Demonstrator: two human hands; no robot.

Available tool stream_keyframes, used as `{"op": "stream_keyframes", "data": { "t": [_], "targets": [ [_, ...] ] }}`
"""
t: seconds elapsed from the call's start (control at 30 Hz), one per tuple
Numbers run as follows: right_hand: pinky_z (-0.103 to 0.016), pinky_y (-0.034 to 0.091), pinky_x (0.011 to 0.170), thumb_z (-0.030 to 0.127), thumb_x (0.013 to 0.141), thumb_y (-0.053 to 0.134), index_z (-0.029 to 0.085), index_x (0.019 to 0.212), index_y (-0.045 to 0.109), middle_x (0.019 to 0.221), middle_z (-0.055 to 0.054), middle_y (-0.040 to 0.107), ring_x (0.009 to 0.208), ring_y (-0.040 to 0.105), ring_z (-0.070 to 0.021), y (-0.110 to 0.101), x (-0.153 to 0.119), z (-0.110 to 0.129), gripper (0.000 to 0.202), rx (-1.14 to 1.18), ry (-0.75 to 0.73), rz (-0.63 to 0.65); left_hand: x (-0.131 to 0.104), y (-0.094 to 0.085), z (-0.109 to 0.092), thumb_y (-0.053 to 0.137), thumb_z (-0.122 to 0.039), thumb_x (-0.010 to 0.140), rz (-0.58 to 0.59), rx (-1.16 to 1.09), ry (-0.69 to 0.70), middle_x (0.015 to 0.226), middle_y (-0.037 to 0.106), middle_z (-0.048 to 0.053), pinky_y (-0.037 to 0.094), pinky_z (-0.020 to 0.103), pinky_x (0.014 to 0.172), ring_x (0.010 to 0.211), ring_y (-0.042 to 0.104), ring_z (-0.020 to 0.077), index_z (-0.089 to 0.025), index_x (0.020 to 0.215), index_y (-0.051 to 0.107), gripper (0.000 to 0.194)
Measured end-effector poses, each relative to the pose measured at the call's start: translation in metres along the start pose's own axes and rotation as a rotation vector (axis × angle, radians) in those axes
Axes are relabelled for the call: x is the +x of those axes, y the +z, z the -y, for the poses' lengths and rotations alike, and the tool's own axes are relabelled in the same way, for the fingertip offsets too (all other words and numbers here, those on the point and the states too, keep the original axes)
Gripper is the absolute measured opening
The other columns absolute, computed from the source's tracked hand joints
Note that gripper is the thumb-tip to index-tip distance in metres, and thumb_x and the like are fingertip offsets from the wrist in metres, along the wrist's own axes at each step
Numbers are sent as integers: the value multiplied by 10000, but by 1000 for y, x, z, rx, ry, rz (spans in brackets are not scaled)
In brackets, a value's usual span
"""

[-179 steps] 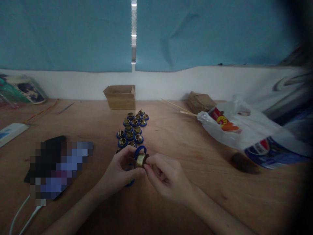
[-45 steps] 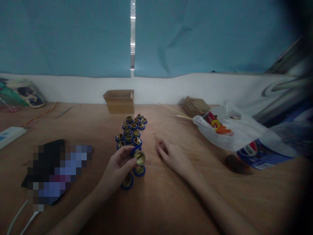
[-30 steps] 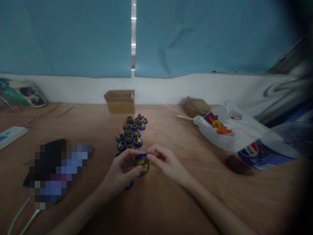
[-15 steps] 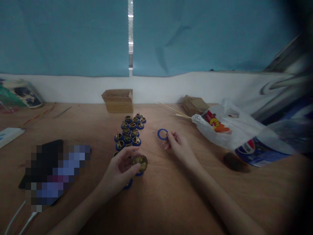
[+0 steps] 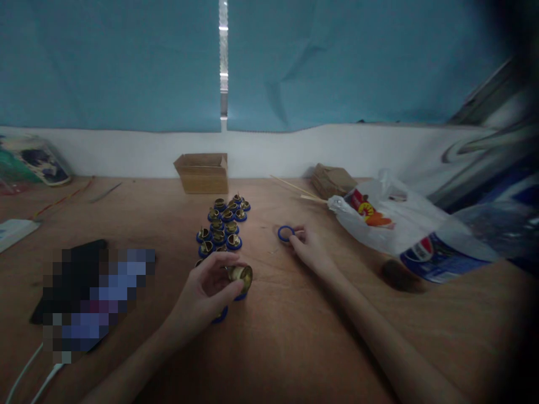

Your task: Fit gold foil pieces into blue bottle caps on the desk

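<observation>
Near the middle of the wooden table, my left hand (image 5: pixel 213 286) grips a round brass-coloured piece (image 5: pixel 243 276) between thumb and fingers. My right hand (image 5: pixel 309 247), further right, pinches a thin blue ring (image 5: pixel 286 233) by its right side. Several brass-coloured pieces with blue rims (image 5: pixel 218 237) stand in a cluster beyond my left hand, and others are partly hidden under and beside it. The two hands are apart.
An open cardboard box (image 5: pixel 205 177) stands at the back. Left lie a black device (image 5: pixel 71 280) and a pixelated item with white cables. Right are a brown package (image 5: pixel 332 180), thin sticks, a plastic bag (image 5: pixel 383 235) and a bottle with a blue label (image 5: pixel 442 255).
My right hand and the blue ring have shifted slightly right. The brass-coloured piece has turned a little in my left hand, which has barely moved.
</observation>
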State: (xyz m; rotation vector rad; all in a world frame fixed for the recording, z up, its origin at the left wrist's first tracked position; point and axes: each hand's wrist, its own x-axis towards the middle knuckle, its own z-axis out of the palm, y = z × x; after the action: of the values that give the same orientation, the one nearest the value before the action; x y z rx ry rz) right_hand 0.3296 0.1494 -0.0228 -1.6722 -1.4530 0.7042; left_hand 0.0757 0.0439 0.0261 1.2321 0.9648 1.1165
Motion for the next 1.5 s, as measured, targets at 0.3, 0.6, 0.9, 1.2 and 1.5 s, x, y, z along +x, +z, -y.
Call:
{"op": "stream_keyframes", "data": {
  "t": [0.3, 0.6, 0.9, 1.2, 1.5],
  "targets": [
    [-282, 420, 513, 250, 796, 533, 187, 1055, 444, 650, 27, 567, 557, 566, -182, 2, 2, -10, 282, -9, -98, -29, -1, -2, 1, 689, -193, 793, -15, 36, 54, 1059, 703, 73, 546, 300, 827, 958, 676, 188, -188, 1043, 601, 265],
    [-287, 407, 581, 320, 883, 480, 202, 1007, 494, 696, 24, 484, 616, 506, -163, 2, -36, 40, 172, 55, -318, 27, -7, -2, 10, 693, -184, 764, -109, 569, 349, 1189, 678, 68, 589, 260, 736, 942, 703, 195, -258, 1276, 453, 569],
    [-240, 374, 502, 350, 897, 549, 220, 1005, 527, 653, 53, 454, 560, 450, -123, 24, -90, 72, 170, 269, -364, 511, -5, -9, 24, 669, -161, 801, -84, 738, 571, 1329, 600, 96, 569, 288, 880, 1072, 673, 209, -267, 1421, 297, 731],
    [-239, 425, 529, 359, 966, 418, 224, 1019, 497, 743, 31, 502, 577, 495, -112, 29, -93, 69, 165, 503, -224, 649, -5, -11, 35, 672, -145, 810, -85, 811, 629, 1363, 564, 96, 523, 333, 980, 1131, 640, 220, -272, 1447, 268, 765],
    [-231, 401, 497, 321, 986, 334, 232, 1041, 488, 718, 38, 472, 538, 454, -111, 36, -94, 62, 187, 445, -206, 570, -2, -12, 34, 642, -145, 841, -19, 777, 570, 1346, 595, 71, 534, 322, 963, 1125, 647, 218, -278, 1434, 332, 682]
  ]
}}
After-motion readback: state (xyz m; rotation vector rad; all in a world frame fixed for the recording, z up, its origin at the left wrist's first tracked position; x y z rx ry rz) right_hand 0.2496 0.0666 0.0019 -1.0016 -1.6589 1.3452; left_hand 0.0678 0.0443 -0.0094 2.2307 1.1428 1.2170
